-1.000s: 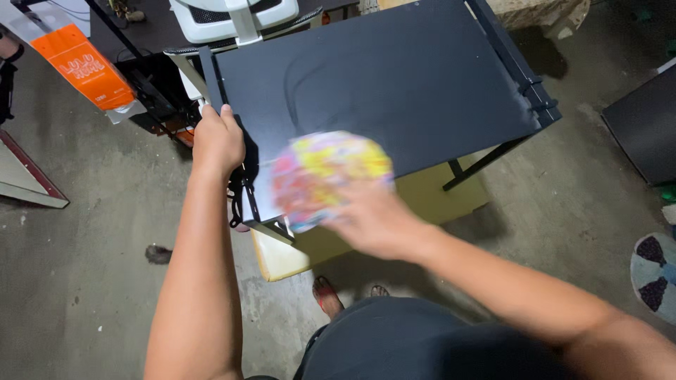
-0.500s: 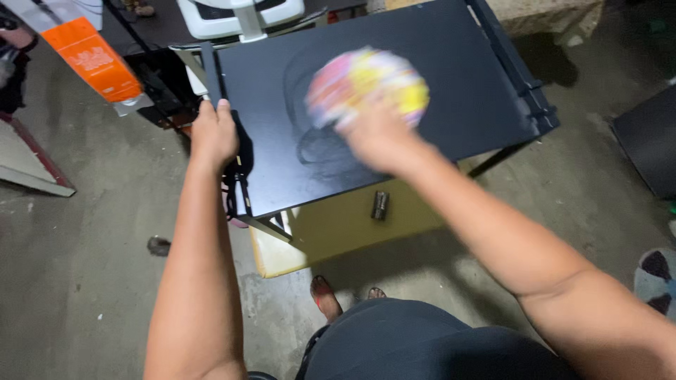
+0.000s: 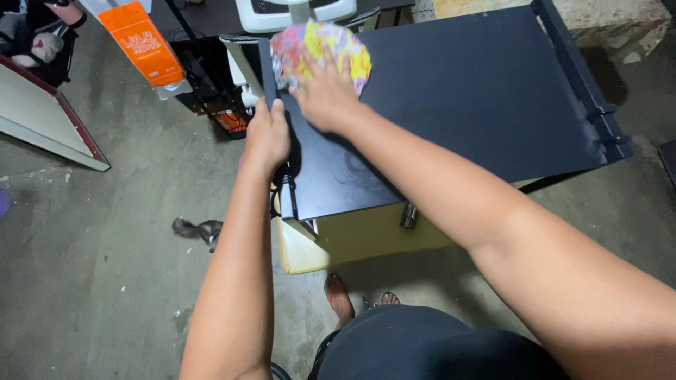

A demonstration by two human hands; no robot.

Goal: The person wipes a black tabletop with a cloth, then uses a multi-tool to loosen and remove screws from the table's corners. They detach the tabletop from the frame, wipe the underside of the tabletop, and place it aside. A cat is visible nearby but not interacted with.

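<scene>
The right hand lies flat, fingers spread, pressing a many-coloured cloth onto the far left corner of a black panel; the cloth is bunched under the palm rather than pinched, and it sits right at the panel's edge. The left hand is clenched round the panel's left edge just beside it, thumb over the top, gripping the board. Judging by the surface, the wiping is partly done: faint curved smears show on the near part of the panel below the right forearm, while the wide stretch toward the right end looks even and dull, and I cannot tell whether that part has been gone over. The right arm reaches long and nearly straight across the board from the lower right, the forearm hanging above the panel; the left arm runs straight up from the body, wrist level with the edge. The panel rests on a pale yellow box that serves as the worktop. An orange bag lies on the concrete floor to the far left.
</scene>
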